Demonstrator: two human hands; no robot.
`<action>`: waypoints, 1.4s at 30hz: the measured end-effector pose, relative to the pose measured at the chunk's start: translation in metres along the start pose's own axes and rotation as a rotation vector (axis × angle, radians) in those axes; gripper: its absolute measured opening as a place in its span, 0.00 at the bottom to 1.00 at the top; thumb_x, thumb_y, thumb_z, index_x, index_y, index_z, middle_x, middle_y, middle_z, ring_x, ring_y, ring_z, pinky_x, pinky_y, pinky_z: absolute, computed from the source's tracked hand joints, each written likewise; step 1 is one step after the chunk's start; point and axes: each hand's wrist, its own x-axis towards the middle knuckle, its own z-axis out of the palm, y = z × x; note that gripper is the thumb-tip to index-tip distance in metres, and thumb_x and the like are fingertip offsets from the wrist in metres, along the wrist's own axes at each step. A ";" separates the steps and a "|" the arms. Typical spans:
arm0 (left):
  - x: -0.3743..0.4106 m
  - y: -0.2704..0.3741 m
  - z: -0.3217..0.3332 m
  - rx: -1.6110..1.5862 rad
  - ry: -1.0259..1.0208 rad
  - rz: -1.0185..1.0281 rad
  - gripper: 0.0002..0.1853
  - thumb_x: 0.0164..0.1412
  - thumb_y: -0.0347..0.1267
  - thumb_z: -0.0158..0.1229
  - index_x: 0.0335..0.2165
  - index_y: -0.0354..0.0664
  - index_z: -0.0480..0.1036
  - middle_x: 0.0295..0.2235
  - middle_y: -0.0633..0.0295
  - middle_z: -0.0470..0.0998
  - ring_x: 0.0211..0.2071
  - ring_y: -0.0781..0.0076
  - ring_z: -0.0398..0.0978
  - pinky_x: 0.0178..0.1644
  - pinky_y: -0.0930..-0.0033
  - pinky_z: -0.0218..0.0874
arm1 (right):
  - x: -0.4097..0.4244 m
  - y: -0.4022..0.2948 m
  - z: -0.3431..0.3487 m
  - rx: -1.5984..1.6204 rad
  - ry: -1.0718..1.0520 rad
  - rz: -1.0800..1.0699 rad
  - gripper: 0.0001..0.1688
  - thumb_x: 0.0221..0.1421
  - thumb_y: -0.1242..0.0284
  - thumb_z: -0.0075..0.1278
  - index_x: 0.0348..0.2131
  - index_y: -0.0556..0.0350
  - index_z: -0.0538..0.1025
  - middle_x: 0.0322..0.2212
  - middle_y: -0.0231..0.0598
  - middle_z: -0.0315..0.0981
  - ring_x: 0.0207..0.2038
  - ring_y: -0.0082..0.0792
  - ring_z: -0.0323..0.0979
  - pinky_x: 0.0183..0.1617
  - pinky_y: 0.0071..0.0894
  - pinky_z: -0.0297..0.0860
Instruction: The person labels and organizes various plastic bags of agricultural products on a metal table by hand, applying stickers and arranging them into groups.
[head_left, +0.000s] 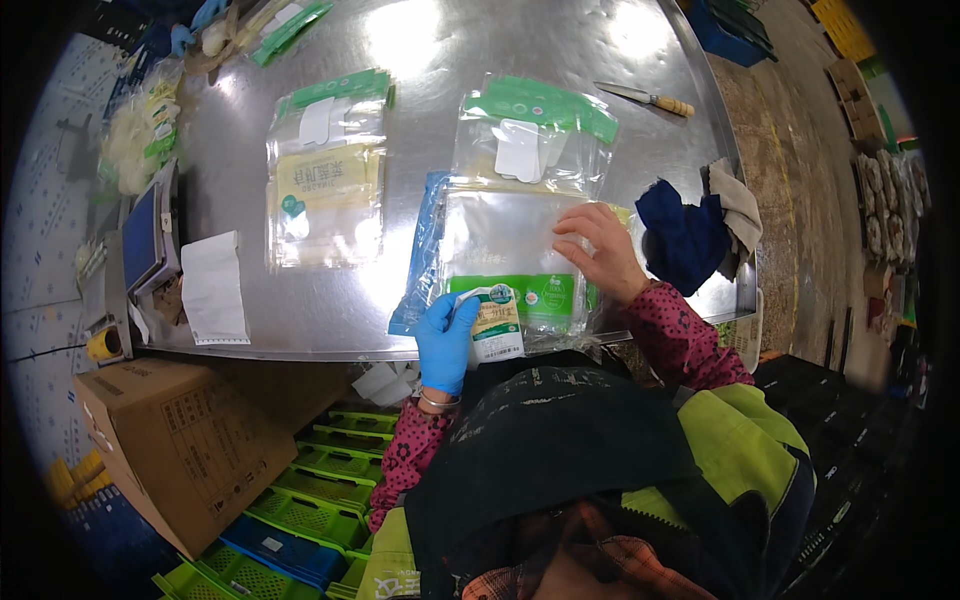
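Note:
My left hand (448, 337), in a blue glove, grips a printed label (496, 322) between thumb and fingers at the table's near edge. Beneath the label lies a clear plastic bag (499, 229) with a green printed band. My bare right hand (600, 251) rests at the bag's right side, fingers bent and a little apart, with nothing seen in them. Just beyond is a stack of clear bags (534, 105) with green ends and white patches. Another stack of printed bags (328, 180) lies further left. A blue plastic wrapper (425, 247) runs along the bag's left side.
On the steel table (420, 112) are a wooden-handled knife (645, 98), a dark blue cloth (684, 236), a white paper sheet (216, 289) and a scale-like device (150, 229). A cardboard box (187, 442) and green crates (315, 517) stand below. Another person's gloved hand (181, 39) shows far left.

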 end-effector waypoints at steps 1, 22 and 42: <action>0.000 -0.002 -0.001 0.002 0.008 -0.011 0.10 0.61 0.30 0.59 0.38 0.33 0.76 0.32 0.66 0.78 0.32 0.84 0.71 0.37 0.79 0.65 | 0.001 -0.002 0.001 -0.058 -0.029 -0.046 0.18 0.47 0.68 0.62 0.39 0.53 0.76 0.45 0.39 0.71 0.51 0.42 0.65 0.53 0.42 0.61; -0.005 -0.012 -0.005 -0.050 0.091 -0.032 0.10 0.61 0.29 0.59 0.39 0.32 0.76 0.34 0.64 0.79 0.34 0.82 0.73 0.39 0.78 0.65 | -0.003 0.010 0.028 -0.141 -0.107 -0.134 0.11 0.40 0.67 0.64 0.26 0.44 0.77 0.45 0.28 0.69 0.56 0.39 0.61 0.60 0.46 0.49; 0.060 0.000 0.046 -0.056 0.072 -0.052 0.12 0.64 0.33 0.56 0.38 0.32 0.77 0.30 0.65 0.79 0.32 0.83 0.72 0.36 0.78 0.65 | 0.032 -0.022 0.038 0.314 0.164 0.218 0.06 0.41 0.76 0.64 0.23 0.53 0.79 0.40 0.35 0.72 0.47 0.34 0.66 0.53 0.34 0.60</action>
